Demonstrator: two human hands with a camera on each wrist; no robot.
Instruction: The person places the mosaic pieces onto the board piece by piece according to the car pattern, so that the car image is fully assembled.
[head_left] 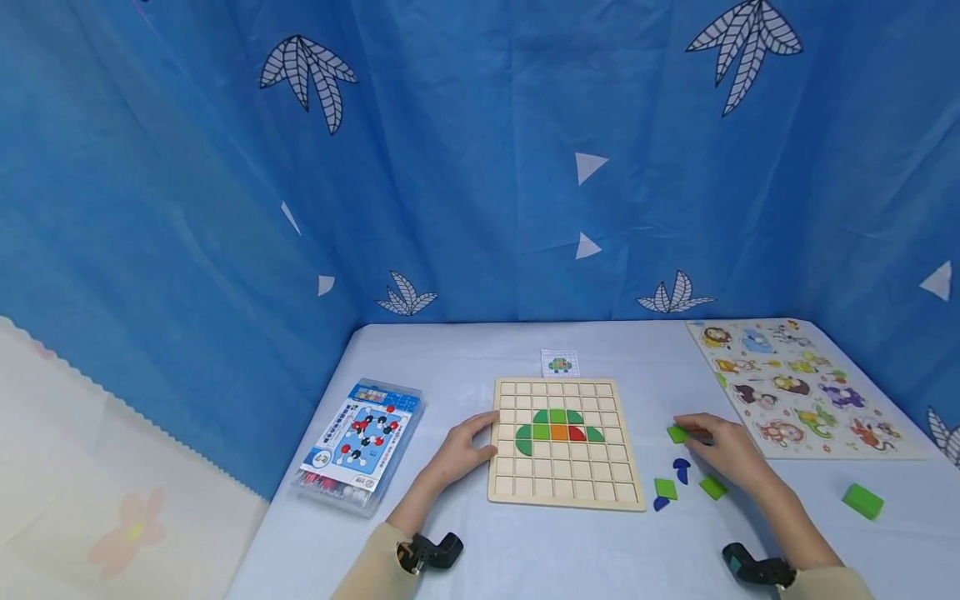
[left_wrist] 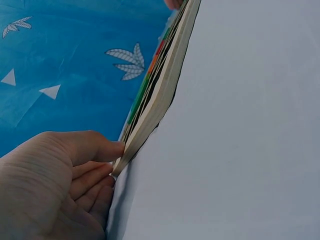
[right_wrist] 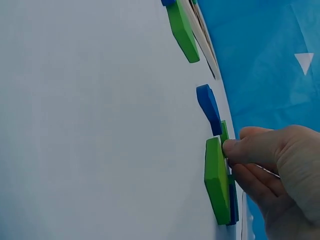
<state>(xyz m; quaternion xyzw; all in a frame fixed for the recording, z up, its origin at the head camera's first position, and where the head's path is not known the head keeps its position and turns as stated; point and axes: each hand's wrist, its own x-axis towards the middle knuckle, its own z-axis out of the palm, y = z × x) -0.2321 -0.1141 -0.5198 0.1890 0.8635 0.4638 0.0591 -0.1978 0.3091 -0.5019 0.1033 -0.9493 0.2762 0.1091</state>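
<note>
A wooden grid board [head_left: 525,487] lies in the middle of the table, with green, orange and red pieces set in several of its squares. My left hand [head_left: 463,450] touches the board's left edge with thumb and fingers; the left wrist view shows the thumb [left_wrist: 107,150] at the rim. To the right of the board, my right hand [head_left: 723,450] pinches a green square tile [head_left: 678,434], largely hidden behind the thumb in the right wrist view. Nearby lie green tiles [head_left: 665,489] and blue rounded pieces [head_left: 681,469].
Behind the board lies a small picture card [head_left: 560,363]. A clear box with a molecule picture [head_left: 360,446] stands at the left. An animal puzzle board [head_left: 750,421] covers the right rear, with a green block [head_left: 863,501] in front of it. Blue curtain borders the table.
</note>
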